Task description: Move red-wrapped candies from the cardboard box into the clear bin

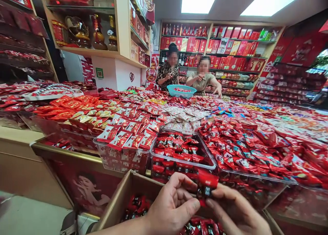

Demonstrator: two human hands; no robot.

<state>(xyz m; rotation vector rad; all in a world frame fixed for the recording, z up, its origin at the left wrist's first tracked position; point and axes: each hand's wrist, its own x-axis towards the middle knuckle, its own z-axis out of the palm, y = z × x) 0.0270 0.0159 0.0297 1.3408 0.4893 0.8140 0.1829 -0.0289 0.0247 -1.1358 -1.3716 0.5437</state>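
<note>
A small wrapped candy (207, 181), red at the ends with a dark middle, is held up between my two hands. My right hand (238, 211) pinches it at its right edge between thumb and fingers. Curled around its left side is my left hand (170, 206), with the fingertips against the wrapper. Below both hands stands an open cardboard box (115, 202) with more of the same red-and-black candies (135, 207) inside. Just beyond the box, a clear plastic bin (183, 161) holds similar candies, partly sunk below its rim.
Left of that bin, another clear bin (120, 158) is heaped with red-and-white packets. Piles of red candies (246, 146) spread to the right. Across the display, two people (202, 79) are behind a blue basket (181, 91). Shelves (208, 54) of boxes and bottles line the back wall.
</note>
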